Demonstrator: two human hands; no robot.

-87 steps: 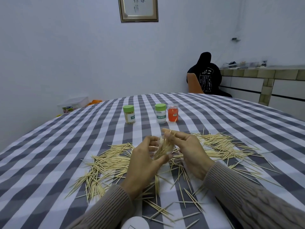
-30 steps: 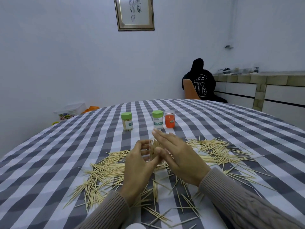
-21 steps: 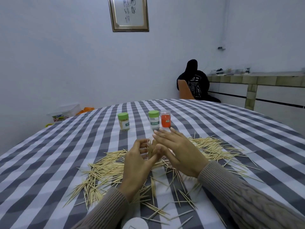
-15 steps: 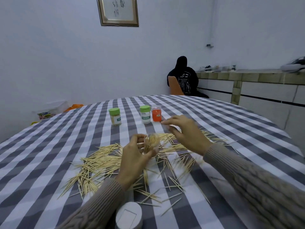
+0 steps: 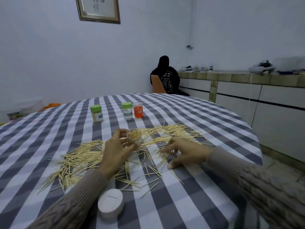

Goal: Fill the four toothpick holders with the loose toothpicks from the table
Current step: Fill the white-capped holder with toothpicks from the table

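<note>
I observe a clear toothpick holder (image 5: 134, 139), uncapped and partly filled with upright toothpicks, held just above the table's checked cloth (image 5: 206, 123) near the middle of the scatter. My left hand (image 5: 116, 149) grips it, thumb and fingers curled round its wall. My right hand (image 5: 184, 151) is low over the loose toothpicks (image 5: 166, 131) to the right of the holder, fingers spread and bent downward with the tips at the sticks; I cannot tell whether any stick is pinched between them. A second heap of toothpicks (image 5: 79, 156) lies left of the held holder. Farther back stand three holders: a green-capped holder (image 5: 96, 113) to the left showing toothpicks inside, a second green-capped holder (image 5: 127, 111), and an orange holder (image 5: 138, 110) just beside it. A white lid (image 5: 110, 203) rests on the cloth near my left sleeve (image 5: 69, 205). A dark-clothed person (image 5: 165, 76) sits beyond the table.
</note>
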